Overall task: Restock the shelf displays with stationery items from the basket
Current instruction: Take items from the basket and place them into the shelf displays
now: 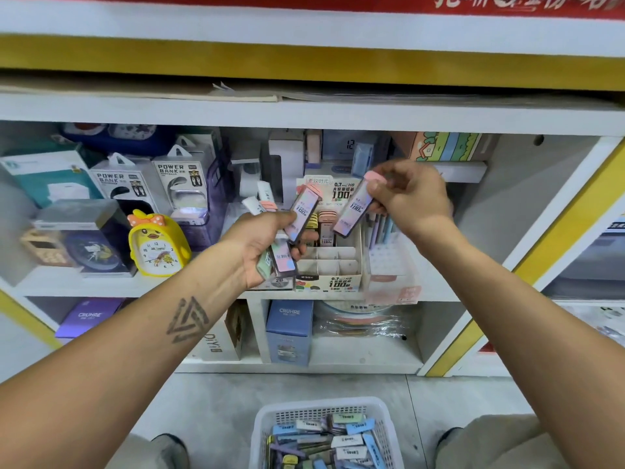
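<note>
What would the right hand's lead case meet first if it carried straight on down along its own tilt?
Probably the display box: the case in the right hand slants down-left toward its open compartments, though depth is unclear.

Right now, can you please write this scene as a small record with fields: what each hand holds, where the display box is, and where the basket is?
left hand: left hand grips several lead refill cases
right hand: right hand pinches one pink-capped case above the display box
display box: compartmented display box on the middle shelf, many front cells empty
basket: white basket on the floor, holding more cases
neighbour: yellow duck clock left of the box
</note>
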Demonstrator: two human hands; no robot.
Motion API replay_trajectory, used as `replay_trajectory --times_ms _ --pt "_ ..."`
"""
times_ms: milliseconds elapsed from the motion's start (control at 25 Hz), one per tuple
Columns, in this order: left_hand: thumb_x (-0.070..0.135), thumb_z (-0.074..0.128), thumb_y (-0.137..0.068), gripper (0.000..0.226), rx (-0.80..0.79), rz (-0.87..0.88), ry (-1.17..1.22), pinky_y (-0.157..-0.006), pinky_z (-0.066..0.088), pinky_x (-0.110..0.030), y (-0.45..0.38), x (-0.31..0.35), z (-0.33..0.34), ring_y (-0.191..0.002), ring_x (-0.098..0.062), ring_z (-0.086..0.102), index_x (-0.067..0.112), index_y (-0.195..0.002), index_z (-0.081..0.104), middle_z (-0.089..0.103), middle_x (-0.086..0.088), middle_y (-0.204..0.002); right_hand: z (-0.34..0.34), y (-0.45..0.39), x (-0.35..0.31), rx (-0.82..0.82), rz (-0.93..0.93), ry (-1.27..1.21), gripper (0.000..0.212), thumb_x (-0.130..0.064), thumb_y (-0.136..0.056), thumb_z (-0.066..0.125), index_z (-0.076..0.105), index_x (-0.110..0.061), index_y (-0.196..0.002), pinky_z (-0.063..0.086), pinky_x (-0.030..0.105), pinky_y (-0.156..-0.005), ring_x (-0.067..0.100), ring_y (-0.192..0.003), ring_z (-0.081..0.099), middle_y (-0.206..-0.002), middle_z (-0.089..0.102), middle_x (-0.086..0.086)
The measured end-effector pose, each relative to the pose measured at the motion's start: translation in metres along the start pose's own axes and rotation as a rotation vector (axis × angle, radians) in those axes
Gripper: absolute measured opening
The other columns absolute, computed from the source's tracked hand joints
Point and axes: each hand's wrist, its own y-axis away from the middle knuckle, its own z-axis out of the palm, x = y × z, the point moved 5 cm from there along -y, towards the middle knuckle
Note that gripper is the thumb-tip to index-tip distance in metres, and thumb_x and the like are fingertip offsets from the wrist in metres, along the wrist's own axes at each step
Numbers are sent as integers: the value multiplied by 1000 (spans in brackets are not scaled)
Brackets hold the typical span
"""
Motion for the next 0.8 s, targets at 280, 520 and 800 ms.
replay_trajectory --times_ms 280,520,800 --pt "17 49 -102 27 -20 0 -3 -40 44 -18 5 4 -4 -45 -20 54 3 -122 60 71 -26 -102 42 19 -1 -152 -422 532 17 -16 -98 58 65 -18 -113 54 41 -74 28 -82 65 -86 72 8" --pt "18 50 -101 27 -69 -19 -25 -40 46 -19 9 3 -5 -47 -19 55 4 -121 61 71 -24 -98 65 25 12 -305 -462 783 12 -2 -95 50 57 -9 -102 50 43 -66 33 -76 60 -83 64 11" --pt "19 51 -100 23 -172 -65 -58 -42 47 -20 14 -1 3 -51 -19 59 3 -114 62 72 -24 -93 57 14 8 -198 188 -238 16 -18 -99 62 69 -9 -111 51 26 -50 21 -56 67 -81 77 7"
